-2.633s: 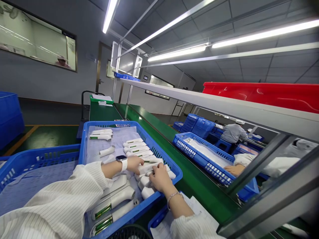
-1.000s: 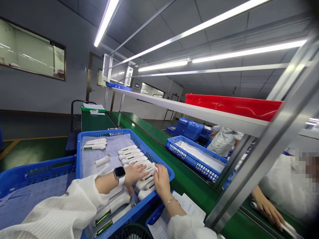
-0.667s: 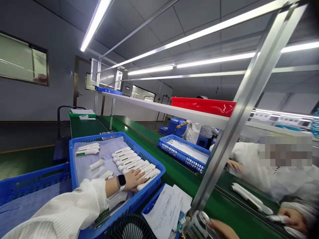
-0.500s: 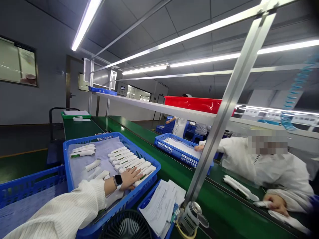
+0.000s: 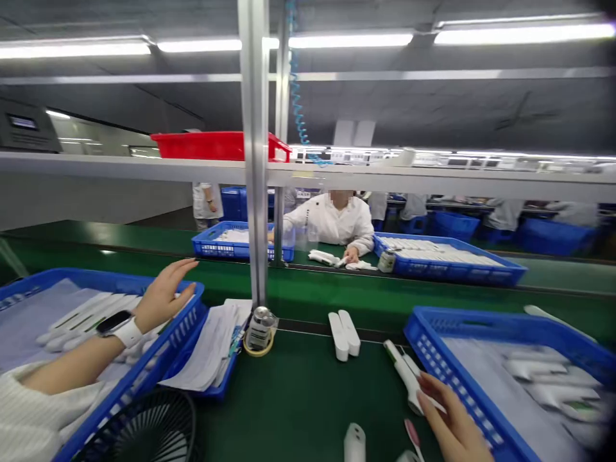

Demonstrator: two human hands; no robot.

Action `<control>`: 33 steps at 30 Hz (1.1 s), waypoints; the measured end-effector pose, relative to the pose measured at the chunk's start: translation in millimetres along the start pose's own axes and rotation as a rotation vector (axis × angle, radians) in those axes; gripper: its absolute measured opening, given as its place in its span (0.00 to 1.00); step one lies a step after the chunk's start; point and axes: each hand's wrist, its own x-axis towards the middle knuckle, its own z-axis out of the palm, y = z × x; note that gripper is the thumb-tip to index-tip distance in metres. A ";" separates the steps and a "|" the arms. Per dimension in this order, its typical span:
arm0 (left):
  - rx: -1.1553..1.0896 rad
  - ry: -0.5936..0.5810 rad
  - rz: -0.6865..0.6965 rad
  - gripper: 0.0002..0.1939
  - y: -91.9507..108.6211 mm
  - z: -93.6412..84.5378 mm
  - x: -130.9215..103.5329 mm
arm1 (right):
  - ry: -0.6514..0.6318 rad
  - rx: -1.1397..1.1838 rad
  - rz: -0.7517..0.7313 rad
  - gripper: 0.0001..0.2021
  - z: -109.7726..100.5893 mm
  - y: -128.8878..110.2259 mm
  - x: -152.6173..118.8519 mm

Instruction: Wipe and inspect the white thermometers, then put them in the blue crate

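My left hand, wearing a smartwatch, hovers over the right side of a blue basket with its fingers stretched out and nothing in them. Rows of long white plastic devices, some with green strips, lie on a liner in that basket. At the right, my right hand has its fingers apart at the lower end of a white device with a green strip; whether they touch it I cannot tell. Two more white pieces lie side by side farther back on the green table.
A second blue basket with white devices stands at the right. A can, papers and a black fan are near the metal post. A pink-headed stick lies in front. Across the line, a person handles white pieces.
The view has swung to the right and down. My left hand has lifted from the devices in the left basket. My right hand and the right basket have come into view.
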 end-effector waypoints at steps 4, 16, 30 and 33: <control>-0.069 -0.240 0.304 0.20 125.3 37.5 25.4 | -0.141 -0.151 -0.139 0.21 37.6 -26.1 43.4; -0.008 -0.701 0.601 0.17 296.4 225.6 40.2 | -0.271 -0.451 0.078 0.17 89.5 -33.2 98.8; -1.088 -0.657 -0.314 0.27 268.8 142.9 21.4 | 0.029 0.042 -0.054 0.29 -12.5 -53.4 14.2; -1.318 -0.546 -0.549 0.30 284.1 106.5 -10.4 | 0.005 0.052 -0.258 0.27 -4.7 -79.9 1.9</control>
